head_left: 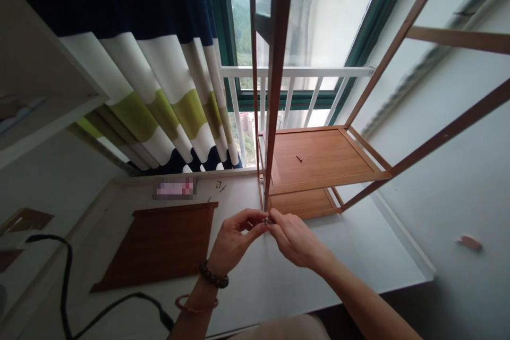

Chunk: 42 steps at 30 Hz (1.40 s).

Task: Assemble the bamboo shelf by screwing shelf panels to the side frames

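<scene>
My left hand (235, 239), with beaded bracelets at the wrist, pinches thumb and forefinger at the foot of a wooden shelf rack's near post. Right against it, my right hand (297, 236) is closed with its fingertips at the same spot. Between the fingertips a small metal piece (269, 221) shows; it is too covered to tell its exact kind. The wooden shelf rack (326, 154) stands upright just beyond my hands. On its upper visible board lies a screw (299, 159).
A loose wooden panel (159, 247) lies on the white surface (247, 292) at left. Behind it are several small screws (221, 187) and a blurred packet (174, 188). A black cable (67, 276) loops at lower left. Curtain (159, 90) and window railing (298, 71) stand behind.
</scene>
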Tool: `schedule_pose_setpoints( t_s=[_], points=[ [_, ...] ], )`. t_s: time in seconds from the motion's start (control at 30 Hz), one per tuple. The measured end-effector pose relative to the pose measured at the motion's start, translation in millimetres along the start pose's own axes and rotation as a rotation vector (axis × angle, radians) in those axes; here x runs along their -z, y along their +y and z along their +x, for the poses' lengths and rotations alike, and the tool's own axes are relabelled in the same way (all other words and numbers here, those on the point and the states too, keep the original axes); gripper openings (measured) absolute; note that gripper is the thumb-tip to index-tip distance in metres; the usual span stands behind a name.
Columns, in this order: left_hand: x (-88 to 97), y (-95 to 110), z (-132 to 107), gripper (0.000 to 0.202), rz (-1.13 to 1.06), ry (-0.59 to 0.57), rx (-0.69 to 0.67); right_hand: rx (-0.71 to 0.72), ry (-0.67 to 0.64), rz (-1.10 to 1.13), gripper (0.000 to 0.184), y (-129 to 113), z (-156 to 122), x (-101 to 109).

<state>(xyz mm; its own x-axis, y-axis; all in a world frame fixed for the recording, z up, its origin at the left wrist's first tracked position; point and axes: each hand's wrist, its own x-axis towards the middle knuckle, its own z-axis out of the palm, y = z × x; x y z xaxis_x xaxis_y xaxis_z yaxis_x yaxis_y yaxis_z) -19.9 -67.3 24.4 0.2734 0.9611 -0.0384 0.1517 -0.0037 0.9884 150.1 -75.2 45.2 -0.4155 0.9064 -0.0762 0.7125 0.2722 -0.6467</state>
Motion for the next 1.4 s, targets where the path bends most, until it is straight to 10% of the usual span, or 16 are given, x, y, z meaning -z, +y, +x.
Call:
schedule_pose_setpoints(
  t_s=[0.47, 0.97, 1.13, 1.4],
  points=[
    [-19.1, -4.7, 2.8, 0.006, 0.145, 0.169, -0.358, 0.043, 0.078, 0.212, 0.016, 20.2, -1.7, -5.0],
    [-12.5, -3.7, 17.8, 0.032, 0.053, 0.516, -0.026, -0.107, 0.202, 1.425, 0.034, 53.0, 21.5, -4.5],
    [-11.5, -3.0, 23.8, 0.031, 0.099, 0.513, -0.024, -0.096, 0.390, 1.470, 0.040, 49.6, 30.5, -9.7],
    [-21.2, -2.2, 33.0, 0.028, -0.121, 0.480, -0.023, -0.122, 0.247, 1.486, 0.027, 49.0, 42.6, -3.0]
  ],
)
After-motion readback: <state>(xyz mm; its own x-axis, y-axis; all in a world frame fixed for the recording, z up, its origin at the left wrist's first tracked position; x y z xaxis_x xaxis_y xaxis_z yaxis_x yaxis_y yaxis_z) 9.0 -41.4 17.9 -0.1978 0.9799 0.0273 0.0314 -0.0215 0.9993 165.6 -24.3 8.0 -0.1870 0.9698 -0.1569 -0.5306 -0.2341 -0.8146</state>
